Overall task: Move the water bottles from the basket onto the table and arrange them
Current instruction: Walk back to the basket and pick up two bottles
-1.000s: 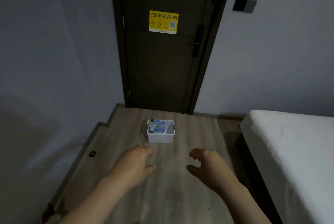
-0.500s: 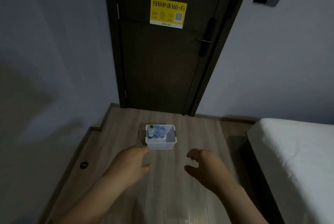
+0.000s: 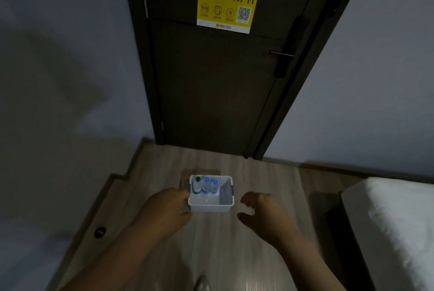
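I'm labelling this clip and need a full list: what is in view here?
basket: one, white, on the floor before the door
water bottles: three, clear, one green cap, two blue caps, upright in the basket's left part
door: one, dark, ahead
Wi-Fi sticker: one, yellow, on the door
door handle: one, dark, door's right side
bed: one, white, right
round disc: one, black, floor, left
left hand: loosely curled, at the basket's left wall, contact unclear
right hand: loosely curled, holding nothing, right of the basket, apart

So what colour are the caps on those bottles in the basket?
Two blue caps, one green cap, clearest in the head view.
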`<state>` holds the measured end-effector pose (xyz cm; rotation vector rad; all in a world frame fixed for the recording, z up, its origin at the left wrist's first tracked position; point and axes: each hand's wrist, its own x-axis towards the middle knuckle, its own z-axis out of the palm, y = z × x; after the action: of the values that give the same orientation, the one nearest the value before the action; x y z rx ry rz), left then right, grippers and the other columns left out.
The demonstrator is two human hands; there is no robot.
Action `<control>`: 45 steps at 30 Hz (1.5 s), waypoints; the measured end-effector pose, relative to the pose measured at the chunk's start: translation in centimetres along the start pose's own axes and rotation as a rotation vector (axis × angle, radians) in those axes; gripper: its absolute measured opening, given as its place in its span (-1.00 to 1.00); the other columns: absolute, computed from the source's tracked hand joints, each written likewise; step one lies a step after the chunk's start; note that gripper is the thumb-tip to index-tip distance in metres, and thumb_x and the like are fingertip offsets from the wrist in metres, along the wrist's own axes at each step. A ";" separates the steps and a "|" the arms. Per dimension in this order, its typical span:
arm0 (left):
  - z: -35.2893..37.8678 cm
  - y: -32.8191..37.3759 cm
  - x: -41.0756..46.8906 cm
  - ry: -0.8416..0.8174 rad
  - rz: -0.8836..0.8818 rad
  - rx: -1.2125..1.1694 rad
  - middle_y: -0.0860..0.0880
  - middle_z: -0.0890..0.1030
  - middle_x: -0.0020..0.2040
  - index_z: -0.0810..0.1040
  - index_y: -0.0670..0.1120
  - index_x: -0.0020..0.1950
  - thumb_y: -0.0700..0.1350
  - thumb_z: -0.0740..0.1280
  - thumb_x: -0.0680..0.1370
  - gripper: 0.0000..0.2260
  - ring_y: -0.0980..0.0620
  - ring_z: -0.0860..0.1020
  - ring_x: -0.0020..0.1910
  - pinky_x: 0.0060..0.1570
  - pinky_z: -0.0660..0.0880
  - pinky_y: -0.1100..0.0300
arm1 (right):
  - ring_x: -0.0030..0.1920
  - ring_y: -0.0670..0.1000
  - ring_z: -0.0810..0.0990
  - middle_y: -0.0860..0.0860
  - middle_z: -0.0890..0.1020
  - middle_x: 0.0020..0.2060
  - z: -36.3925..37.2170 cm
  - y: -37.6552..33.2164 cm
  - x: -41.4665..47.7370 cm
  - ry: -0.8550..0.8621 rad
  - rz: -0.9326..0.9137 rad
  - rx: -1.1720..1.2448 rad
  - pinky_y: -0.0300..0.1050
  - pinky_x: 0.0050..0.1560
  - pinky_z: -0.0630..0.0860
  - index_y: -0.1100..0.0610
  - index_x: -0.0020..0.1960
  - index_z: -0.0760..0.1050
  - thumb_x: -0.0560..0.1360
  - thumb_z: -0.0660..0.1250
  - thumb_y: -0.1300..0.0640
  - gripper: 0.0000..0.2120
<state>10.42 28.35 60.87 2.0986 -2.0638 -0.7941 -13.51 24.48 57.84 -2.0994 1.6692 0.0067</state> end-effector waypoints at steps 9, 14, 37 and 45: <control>-1.7 -1.1 10.2 -0.048 -0.034 -0.079 0.02 0.58 0.18 0.51 -0.02 0.23 -0.02 0.31 0.53 -0.72 0.07 0.54 0.11 0.06 0.43 0.29 | 0.09 -0.15 0.55 -0.08 0.57 0.19 -1.5 1.7 11.1 -0.115 -0.001 -0.007 -0.43 -0.10 0.36 -0.06 0.26 0.45 0.48 0.36 -0.06 -0.64; -2.0 -3.0 16.0 -0.094 -0.039 -0.105 0.01 0.55 0.20 0.49 -0.04 0.23 -0.03 0.31 0.54 -0.73 0.09 0.52 0.12 0.03 0.40 0.35 | 0.10 -0.14 0.57 -0.07 0.59 0.18 -1.5 1.5 16.4 -0.151 -0.003 -0.004 -0.44 -0.06 0.37 -0.01 0.25 0.47 0.49 0.36 -0.03 -0.65; 4.0 -11.6 38.1 -0.140 -0.017 -0.087 0.05 0.56 0.17 0.47 0.00 0.21 0.06 0.31 0.52 -0.70 0.10 0.54 0.07 -0.05 0.40 0.34 | 0.21 -0.14 0.52 -0.09 0.53 0.29 4.1 3.1 37.2 -0.185 0.129 0.132 -0.35 0.15 0.41 -0.03 0.35 0.41 0.51 0.33 -0.04 -0.58; 12.5 -15.1 44.9 -0.145 -0.021 -0.056 0.03 0.58 0.04 0.43 0.02 -0.01 0.03 0.27 0.56 -0.89 0.17 0.38 -0.18 -0.13 0.28 0.37 | 0.24 -0.12 0.50 -0.07 0.52 0.30 12.0 8.8 43.6 -0.226 0.144 0.155 -0.32 0.18 0.38 -0.03 0.36 0.40 0.51 0.34 -0.04 -0.56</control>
<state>16.58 -9.64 30.64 2.0945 -2.0649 -1.0225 -6.80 -12.95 31.86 -1.7902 1.6248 0.1494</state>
